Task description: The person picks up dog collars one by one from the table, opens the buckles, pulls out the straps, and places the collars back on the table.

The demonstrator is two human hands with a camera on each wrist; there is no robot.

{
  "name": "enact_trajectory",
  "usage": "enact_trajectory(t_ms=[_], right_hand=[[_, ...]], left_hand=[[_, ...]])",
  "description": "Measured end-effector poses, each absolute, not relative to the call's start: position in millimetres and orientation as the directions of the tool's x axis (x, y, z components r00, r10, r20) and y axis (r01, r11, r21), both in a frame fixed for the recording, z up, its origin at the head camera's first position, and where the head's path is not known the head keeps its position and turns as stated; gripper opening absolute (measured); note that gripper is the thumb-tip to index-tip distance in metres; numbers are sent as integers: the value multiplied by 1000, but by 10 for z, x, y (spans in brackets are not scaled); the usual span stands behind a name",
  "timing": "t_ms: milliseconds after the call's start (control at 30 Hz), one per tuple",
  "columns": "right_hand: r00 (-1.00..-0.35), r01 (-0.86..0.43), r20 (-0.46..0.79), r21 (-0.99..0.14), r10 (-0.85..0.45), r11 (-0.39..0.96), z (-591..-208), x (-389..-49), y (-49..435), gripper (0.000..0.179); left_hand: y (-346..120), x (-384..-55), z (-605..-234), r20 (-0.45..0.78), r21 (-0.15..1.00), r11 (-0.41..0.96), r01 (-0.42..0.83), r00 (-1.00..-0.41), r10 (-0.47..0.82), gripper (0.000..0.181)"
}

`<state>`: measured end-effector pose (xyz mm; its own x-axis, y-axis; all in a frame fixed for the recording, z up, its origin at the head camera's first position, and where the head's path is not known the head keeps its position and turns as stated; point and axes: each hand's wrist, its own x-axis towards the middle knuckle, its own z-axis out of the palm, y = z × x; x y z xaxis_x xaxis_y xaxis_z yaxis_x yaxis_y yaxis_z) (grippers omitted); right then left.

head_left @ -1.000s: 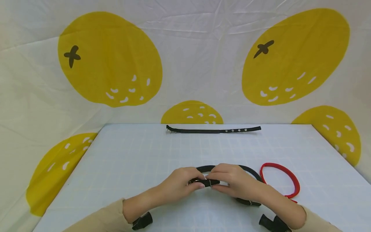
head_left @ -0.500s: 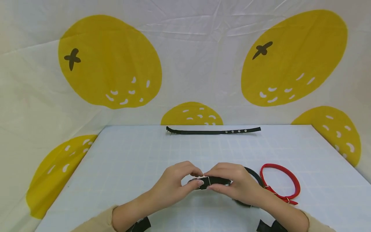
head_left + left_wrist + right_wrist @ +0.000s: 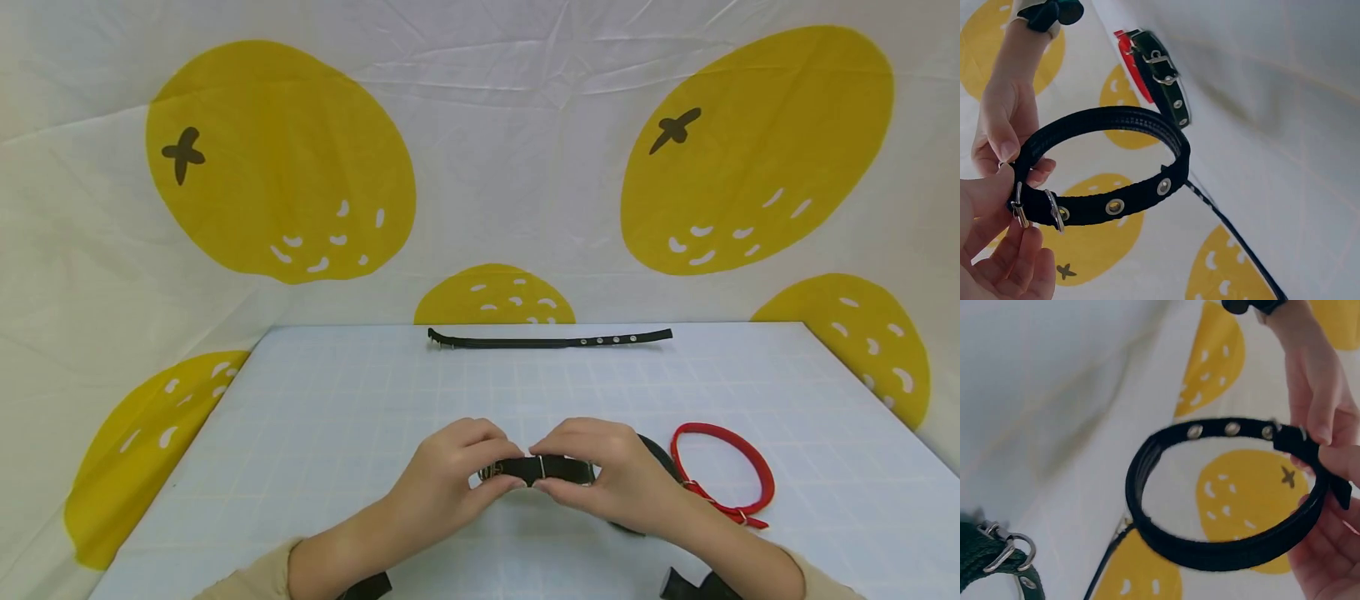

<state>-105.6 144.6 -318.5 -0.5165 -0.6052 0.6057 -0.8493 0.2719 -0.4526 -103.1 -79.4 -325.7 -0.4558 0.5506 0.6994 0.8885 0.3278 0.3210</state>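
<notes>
We see left hand [image 3: 459, 467] and right hand [image 3: 615, 471] pinching a round black metal-eyeleted collar [image 3: 557, 469], looped red metal-buckled collar [image 3: 764, 473] at its three o'clock, straight black metal-eyeleted strap [image 3: 517, 342] at twelve

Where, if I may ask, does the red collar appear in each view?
Head: red collar right of centre, lower half.
Left wrist: red collar near the top, left of centre, partly behind the dark green collar.
Right wrist: not in it.
Shared landmark: the black collar, held by the left hand and right hand.

Both hands [image 3: 456, 468] [image 3: 611, 468] pinch a looped, eyeleted black collar [image 3: 531, 472].
</notes>
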Motion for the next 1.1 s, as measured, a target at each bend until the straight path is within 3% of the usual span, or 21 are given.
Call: enact_trajectory(t_ms=[233,600,900,1100], right_hand=[[-530,-846,621,-439,-577,304,-3152,-1021,1435,25],[-659,-737,518,-588,-545,333,-3153,-985,1465,24],[-749,-616,411,-722,-520,316,-3107,-975,1488,21],[-822,-482,295,-816,-486,319,-3140,-999,1510,20]], left_hand=[[-820,-1030,-3247,711,341,322,883,-466,527,17],[-847,-1023,-3280,721,377,244,893,-449,528,19],[-839,-1012,-3288,716,488,173,855,-506,481,20],[-830,-999,-3301,693,609,85,788,-582,426,23]])
